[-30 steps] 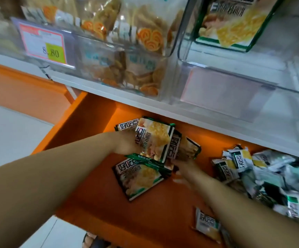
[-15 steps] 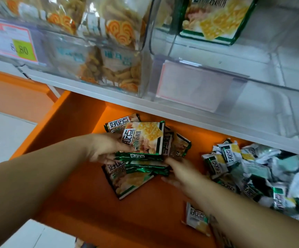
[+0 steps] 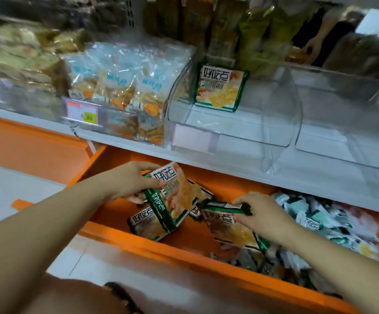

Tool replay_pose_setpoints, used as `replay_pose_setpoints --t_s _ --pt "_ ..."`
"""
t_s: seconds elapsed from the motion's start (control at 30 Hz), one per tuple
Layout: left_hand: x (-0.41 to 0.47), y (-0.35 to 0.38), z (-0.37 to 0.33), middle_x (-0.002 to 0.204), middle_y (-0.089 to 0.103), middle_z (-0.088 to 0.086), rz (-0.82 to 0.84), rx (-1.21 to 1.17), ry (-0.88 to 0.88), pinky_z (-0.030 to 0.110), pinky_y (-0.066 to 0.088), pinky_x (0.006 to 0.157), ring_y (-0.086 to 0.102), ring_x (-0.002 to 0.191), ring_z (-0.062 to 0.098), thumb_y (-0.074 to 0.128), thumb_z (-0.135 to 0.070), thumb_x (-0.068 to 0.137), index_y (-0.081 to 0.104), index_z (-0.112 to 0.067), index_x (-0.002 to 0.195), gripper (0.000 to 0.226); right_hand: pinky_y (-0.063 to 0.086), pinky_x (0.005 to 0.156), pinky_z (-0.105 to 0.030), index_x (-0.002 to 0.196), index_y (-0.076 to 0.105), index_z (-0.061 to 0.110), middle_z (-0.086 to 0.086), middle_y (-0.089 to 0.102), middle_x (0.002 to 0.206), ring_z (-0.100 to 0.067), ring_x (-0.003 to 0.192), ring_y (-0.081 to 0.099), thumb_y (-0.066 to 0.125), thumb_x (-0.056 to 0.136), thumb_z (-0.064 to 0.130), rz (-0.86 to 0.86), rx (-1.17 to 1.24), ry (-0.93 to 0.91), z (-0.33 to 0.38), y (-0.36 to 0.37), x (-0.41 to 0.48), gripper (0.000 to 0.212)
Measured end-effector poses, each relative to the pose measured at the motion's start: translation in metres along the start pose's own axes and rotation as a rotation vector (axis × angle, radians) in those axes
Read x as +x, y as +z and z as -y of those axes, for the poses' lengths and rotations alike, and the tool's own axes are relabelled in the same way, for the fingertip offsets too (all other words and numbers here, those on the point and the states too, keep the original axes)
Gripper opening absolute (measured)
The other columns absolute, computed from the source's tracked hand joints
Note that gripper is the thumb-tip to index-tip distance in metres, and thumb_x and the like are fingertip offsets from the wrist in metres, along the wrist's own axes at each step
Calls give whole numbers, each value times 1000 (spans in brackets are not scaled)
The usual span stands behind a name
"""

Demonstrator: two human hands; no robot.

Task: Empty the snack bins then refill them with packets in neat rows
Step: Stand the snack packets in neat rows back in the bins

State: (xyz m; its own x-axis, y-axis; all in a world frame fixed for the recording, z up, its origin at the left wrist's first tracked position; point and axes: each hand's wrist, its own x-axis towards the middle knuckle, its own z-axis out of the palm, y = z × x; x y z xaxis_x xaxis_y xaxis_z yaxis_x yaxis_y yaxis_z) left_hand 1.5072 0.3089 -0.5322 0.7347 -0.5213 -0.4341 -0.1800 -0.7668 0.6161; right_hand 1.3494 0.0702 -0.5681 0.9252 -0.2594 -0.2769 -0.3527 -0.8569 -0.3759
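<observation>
My left hand grips a small stack of green-edged cracker packets, lifted a little above the orange drawer. To the right, my right hand is closed on the top edge of another such packet that hangs over the drawer. On the white shelf above stands a clear plastic bin with one single packet upright at its back. More loose small packets are heaped at the drawer's right side.
A second clear bin to the left is full of biscuit bags and carries a price tag. Another clear bin stands to the right. Taller bags line the back. Someone else's hand shows far right.
The view has tilted up and pulled back. My left hand has raised its stack of packets, and my right hand has picked up a packet from the drawer.
</observation>
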Motion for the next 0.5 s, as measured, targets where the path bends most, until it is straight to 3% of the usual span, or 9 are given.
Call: replay_pose_setpoints --t_s 0.07,0.13,0.27,0.33,0.43,0.5 --pt "-13 0 -5 105 65 0 -18 -61 24 11 47 49 61 79 10 67 -27 88 60 -22 124 36 43 89 -28 123 59 31 9 55 117 -12 110 52 60 91 36 -21 -117 -48 3 -20 -18 33" --pt "-22 0 -10 101 66 -4 -43 -26 92 22 54 56 63 78 9 69 -29 87 58 -32 121 36 45 87 -30 122 58 36 13 56 115 -10 109 50 57 91 42 -69 -197 -81 7 -42 -34 31" --pt "-40 -7 -32 118 58 -9 -211 112 259 24 48 74 59 91 7 68 -38 84 55 -38 123 41 47 86 -36 118 58 39 16 58 114 -10 112 47 56 89 46 -229 -233 -154 19 -87 -57 31" --pt "-50 -20 -48 120 58 -8 -290 1 368 30 50 82 60 96 10 68 -38 84 56 -41 120 37 47 84 -36 114 63 33 13 61 106 -14 106 54 59 85 42 -349 -175 -211 26 -109 -61 31" --pt "-58 -49 -67 107 66 -5 -411 -282 482 38 55 86 67 92 13 68 -36 83 59 -42 113 31 35 73 -18 108 68 23 14 57 88 -12 90 54 64 83 30 -575 -68 -302 37 -139 -65 25" --pt "-57 -66 -75 99 65 -8 -539 -412 541 28 56 79 68 85 7 68 -32 85 59 -41 110 28 30 71 -16 107 67 22 11 58 93 -3 89 49 63 86 29 -724 -6 -316 45 -156 -65 23"
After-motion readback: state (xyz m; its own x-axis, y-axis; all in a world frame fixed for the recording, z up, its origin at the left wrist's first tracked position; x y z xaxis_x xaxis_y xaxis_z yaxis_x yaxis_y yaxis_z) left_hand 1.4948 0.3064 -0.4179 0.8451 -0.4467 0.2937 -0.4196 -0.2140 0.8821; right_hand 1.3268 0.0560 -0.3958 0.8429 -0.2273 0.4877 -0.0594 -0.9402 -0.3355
